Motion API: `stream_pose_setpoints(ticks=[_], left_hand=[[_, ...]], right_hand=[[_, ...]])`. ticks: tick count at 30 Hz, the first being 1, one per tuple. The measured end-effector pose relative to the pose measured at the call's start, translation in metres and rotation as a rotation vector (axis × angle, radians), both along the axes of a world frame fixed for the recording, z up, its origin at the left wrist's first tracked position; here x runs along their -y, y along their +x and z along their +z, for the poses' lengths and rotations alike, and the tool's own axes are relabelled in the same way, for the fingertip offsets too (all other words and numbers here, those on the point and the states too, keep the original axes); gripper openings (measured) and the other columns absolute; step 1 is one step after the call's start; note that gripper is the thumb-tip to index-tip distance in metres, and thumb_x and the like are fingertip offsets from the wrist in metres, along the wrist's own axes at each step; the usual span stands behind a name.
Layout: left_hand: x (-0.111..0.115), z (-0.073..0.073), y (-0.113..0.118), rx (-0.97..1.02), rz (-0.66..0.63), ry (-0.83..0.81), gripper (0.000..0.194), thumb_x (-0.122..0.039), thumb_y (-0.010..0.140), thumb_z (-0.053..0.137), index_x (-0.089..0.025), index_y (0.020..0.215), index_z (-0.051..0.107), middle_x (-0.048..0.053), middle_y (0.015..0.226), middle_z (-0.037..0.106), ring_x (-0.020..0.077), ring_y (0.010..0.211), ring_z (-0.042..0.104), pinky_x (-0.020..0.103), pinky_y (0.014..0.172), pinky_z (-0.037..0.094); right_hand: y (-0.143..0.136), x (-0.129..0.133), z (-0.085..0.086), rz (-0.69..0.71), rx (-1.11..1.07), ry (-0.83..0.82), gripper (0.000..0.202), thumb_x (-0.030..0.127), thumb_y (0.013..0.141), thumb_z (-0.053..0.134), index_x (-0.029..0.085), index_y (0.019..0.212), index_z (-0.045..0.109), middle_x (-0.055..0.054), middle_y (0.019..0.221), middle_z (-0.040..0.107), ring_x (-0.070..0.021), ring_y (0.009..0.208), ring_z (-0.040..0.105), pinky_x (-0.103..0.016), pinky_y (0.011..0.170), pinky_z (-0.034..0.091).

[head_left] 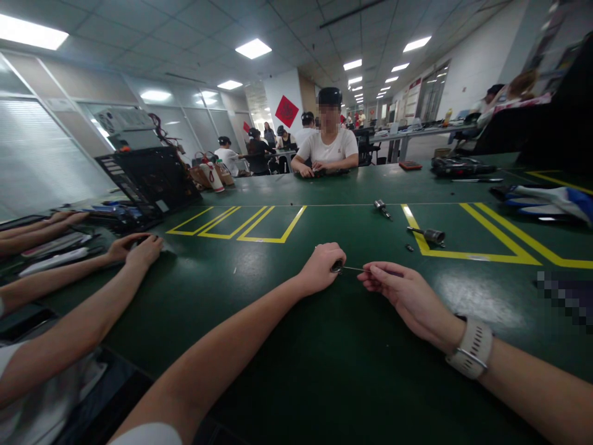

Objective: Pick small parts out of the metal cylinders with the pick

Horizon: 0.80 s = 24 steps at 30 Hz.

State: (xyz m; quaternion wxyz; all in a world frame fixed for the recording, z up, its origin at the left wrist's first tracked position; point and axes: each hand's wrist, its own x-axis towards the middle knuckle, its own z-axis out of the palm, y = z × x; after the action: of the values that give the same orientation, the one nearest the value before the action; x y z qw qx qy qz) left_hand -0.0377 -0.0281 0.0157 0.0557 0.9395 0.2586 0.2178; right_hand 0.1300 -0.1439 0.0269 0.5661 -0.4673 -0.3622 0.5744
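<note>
My left hand (322, 269) is closed around a dark cylindrical part (337, 266), its round hollow end facing right. In my right hand (393, 285), which wears a pale watch strap, fingers and thumb pinch a thin metal rod (353, 268). The rod's tip reaches the rim of the cylindrical part; whether it goes inside is too small to tell. Beyond my right hand, a metal cylinder with a shaft (433, 237) lies across a yellow tape line. A tiny metal piece (409, 247) is close by it, and a smaller shafted metal part (382, 209) rests further back.
Yellow tape outlines (262, 240) mark the green table (259, 309). To my left are a co-worker's hands (141, 248) and a black computer case (151, 179). Blue-and-white gloves (551, 201) and a dark tool (461, 167) lie right. A person (328, 148) sits opposite.
</note>
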Motion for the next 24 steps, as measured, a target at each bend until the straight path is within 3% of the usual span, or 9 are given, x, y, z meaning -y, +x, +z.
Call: stream_pose_setpoints(ticks=[10, 24], left_hand=[[0.007, 0.005, 0.002, -0.205, 0.042, 0.222, 0.013, -0.009, 0.08, 0.045, -0.016, 0.079, 0.055, 0.005, 0.084, 0.054, 0.0184, 0.08, 0.047, 0.031, 0.069, 0.033], [0.01, 0.014, 0.005, -0.386, 0.035, 0.416, 0.016, -0.015, 0.088, 0.041, -0.016, 0.081, 0.056, 0.007, 0.085, 0.054, 0.0209, 0.081, 0.047, 0.033, 0.072, 0.034]], right_hand=[[-0.003, -0.001, -0.005, 0.047, 0.136, 0.085, 0.026, 0.035, 0.075, 0.067, 0.018, 0.095, 0.068, -0.006, 0.095, 0.069, -0.019, 0.088, 0.061, -0.036, 0.083, 0.046], [-0.001, 0.001, -0.005, -0.052, 0.324, 0.114, 0.023, 0.037, 0.074, 0.064, 0.017, 0.083, 0.068, -0.005, 0.08, 0.068, -0.0193, 0.077, 0.061, -0.036, 0.075, 0.046]])
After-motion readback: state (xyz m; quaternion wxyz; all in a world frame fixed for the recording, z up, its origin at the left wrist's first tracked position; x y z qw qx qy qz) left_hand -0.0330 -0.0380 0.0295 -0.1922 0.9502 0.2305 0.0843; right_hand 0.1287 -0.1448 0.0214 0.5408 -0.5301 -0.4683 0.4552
